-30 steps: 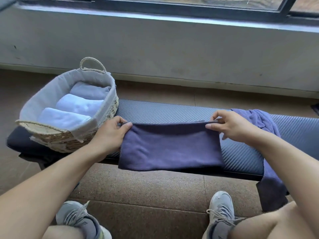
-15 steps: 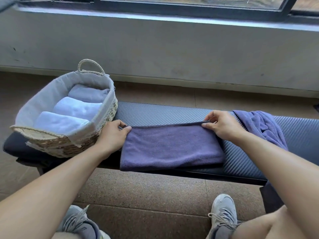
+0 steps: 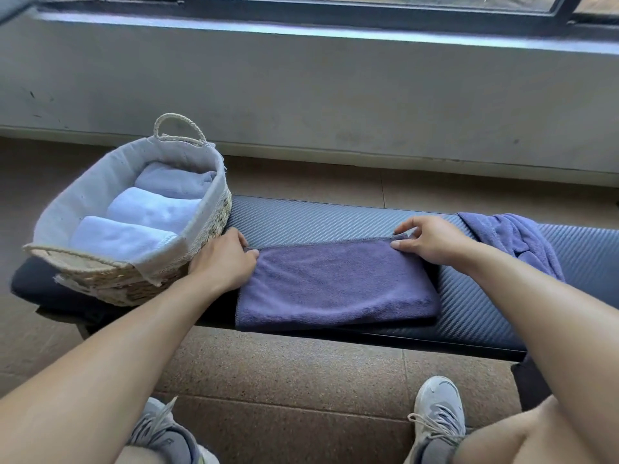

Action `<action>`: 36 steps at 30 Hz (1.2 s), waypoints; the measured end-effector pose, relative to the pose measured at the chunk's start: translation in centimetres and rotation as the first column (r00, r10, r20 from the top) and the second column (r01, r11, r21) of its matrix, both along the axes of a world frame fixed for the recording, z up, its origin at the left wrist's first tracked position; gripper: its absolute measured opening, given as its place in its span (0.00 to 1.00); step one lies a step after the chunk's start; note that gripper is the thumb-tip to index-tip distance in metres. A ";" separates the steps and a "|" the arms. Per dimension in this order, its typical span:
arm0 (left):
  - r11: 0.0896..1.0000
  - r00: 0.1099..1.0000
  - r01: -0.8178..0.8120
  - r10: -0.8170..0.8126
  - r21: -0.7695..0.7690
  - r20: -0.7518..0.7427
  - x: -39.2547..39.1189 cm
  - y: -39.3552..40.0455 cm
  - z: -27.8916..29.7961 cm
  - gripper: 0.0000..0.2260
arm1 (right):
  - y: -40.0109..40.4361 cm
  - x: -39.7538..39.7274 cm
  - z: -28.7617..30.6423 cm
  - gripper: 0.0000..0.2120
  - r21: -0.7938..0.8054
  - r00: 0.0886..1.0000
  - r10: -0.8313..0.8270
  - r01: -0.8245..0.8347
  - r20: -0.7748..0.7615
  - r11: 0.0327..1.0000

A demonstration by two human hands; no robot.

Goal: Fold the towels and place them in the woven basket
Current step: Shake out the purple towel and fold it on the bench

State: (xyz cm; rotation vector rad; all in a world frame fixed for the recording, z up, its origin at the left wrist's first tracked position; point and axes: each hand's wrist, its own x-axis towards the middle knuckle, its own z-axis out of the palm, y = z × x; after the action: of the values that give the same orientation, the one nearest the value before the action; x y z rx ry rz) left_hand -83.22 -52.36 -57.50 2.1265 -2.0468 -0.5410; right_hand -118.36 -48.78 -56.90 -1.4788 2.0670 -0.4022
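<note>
Lying flat on the bench, the purple towel is folded into a rectangle, its near edge at the front of the bench. The left hand pinches its far left corner, and the right hand pinches its far right corner. Just left of the left hand stands the basket, also on the bench, holding three folded towels. A crumpled towel lies at the right, behind the right arm.
</note>
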 end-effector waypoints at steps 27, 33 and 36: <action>0.898 0.558 0.337 0.051 0.283 -0.828 2.2 1.9 4.7 0.20 | 5.1 -2.5 6.1 0.12 0.093 0.630 0.046 -0.186 0.775 0.978; 0.996 0.551 -0.065 -0.017 -0.064 -0.834 0.5 0.8 4.7 0.09 | 3.2 -1.1 5.8 0.11 -0.270 0.795 0.017 0.185 0.607 0.945; 0.986 0.483 -0.092 -0.079 -0.140 -0.872 0.0 0.1 5.6 0.08 | 2.2 -0.4 5.7 0.08 -0.461 0.851 0.000 0.284 0.524 0.841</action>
State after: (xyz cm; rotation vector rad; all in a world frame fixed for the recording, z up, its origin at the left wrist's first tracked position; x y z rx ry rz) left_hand -83.21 -52.27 -51.90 1.2541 -1.3737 -1.1199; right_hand -118.74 -46.54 -51.22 -1.2927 1.7001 -1.3644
